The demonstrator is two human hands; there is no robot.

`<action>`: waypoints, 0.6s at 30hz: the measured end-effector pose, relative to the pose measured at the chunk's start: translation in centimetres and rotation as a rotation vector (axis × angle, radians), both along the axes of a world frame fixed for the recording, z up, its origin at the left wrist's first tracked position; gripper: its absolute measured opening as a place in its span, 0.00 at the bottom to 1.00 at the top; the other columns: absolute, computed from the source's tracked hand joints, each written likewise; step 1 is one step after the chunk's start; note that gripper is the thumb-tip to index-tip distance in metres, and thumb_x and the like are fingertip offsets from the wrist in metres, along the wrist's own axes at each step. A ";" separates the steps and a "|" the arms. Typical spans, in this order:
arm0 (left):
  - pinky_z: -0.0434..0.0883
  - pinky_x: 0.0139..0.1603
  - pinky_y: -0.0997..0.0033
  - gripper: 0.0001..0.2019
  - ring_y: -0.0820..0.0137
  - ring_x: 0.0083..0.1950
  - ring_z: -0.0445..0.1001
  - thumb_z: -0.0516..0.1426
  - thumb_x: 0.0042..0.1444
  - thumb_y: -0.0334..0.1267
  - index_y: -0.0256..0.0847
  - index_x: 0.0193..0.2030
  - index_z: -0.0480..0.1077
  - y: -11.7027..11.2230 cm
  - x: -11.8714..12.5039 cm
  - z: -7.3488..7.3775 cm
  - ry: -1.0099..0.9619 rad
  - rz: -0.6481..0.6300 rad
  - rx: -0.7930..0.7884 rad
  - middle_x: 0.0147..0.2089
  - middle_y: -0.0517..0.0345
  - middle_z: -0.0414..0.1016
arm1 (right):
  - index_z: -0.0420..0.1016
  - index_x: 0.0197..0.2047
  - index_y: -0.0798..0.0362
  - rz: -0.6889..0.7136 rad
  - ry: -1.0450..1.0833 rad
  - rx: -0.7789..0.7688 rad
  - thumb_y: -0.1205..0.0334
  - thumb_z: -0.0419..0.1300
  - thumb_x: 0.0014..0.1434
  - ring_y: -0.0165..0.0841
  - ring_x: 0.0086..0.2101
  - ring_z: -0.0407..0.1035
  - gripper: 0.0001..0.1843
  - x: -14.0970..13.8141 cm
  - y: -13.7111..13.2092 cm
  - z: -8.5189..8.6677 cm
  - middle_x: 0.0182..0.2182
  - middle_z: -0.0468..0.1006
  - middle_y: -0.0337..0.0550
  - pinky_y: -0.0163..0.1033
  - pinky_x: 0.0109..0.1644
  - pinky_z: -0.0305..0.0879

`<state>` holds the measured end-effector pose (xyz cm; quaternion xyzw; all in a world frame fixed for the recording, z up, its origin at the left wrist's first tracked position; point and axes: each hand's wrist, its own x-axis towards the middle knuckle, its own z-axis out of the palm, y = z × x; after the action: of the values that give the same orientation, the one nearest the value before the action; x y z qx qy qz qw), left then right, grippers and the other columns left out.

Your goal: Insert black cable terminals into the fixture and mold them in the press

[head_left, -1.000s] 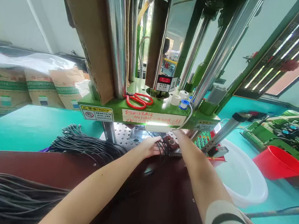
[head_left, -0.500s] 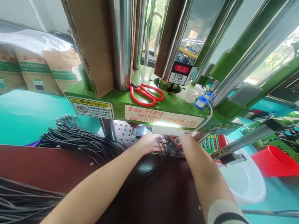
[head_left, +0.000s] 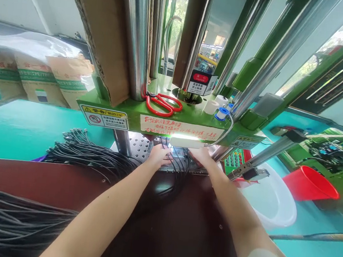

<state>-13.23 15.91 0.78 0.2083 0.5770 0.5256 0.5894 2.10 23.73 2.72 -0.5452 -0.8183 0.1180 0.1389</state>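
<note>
Both my hands reach under the green platen (head_left: 172,124) of a vertical press. My left hand (head_left: 158,155) rests palm down on the metal mould plate (head_left: 140,147), fingers closed over several thin black cables (head_left: 177,166). On the other side of those cables lies my right hand (head_left: 202,156), its fingertips hidden beneath a lit lamp strip (head_left: 185,142). The cables loop back onto the dark brown worktop (head_left: 60,182).
A pile of black cables (head_left: 88,156) lies left of the mould, a thicker bundle (head_left: 3,220) at the near left. Red scissors (head_left: 161,102) and tape rolls (head_left: 219,111) sit on the platen. A white basin (head_left: 274,202) and red bucket (head_left: 307,183) stand right. Sacks (head_left: 34,82) are stacked far left.
Both hands have slid forward, deeper under the platen, and the cables between them have straightened out onto the mould. My view has moved closer to the machine.
</note>
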 end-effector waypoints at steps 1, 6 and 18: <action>0.72 0.27 0.67 0.06 0.72 0.21 0.71 0.55 0.49 0.29 0.38 0.29 0.58 0.0 0.0 0.0 0.031 0.001 -0.001 0.20 0.63 0.64 | 0.74 0.33 0.56 0.005 -0.021 -0.009 0.59 0.55 0.57 0.32 0.31 0.70 0.11 0.1 -0.4 -0.1 0.28 0.77 0.43 0.35 0.36 0.64; 0.72 0.27 0.69 0.03 0.71 0.23 0.73 0.53 0.51 0.32 0.38 0.33 0.61 0.0 -0.6 -0.1 0.205 0.002 -0.013 0.22 0.60 0.67 | 0.77 0.33 0.56 0.014 -0.090 -0.030 0.64 0.54 0.53 0.31 0.26 0.70 0.11 0.1 -1.4 -0.4 0.20 0.76 0.41 0.31 0.33 0.60; 0.67 0.43 0.64 0.24 0.64 0.37 0.73 0.53 0.50 0.34 0.40 0.56 0.58 -0.8 -2.4 -0.4 0.942 0.011 0.096 0.31 0.55 0.72 | 0.77 0.33 0.58 -0.037 -0.128 0.068 0.66 0.48 0.54 0.37 0.35 0.70 0.15 -0.4 -0.8 -0.6 0.33 0.78 0.51 0.35 0.38 0.60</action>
<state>-15.59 15.10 0.40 0.4480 0.7577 0.4032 0.2504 1.74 22.97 2.08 -0.5617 -0.8188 0.0525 0.1067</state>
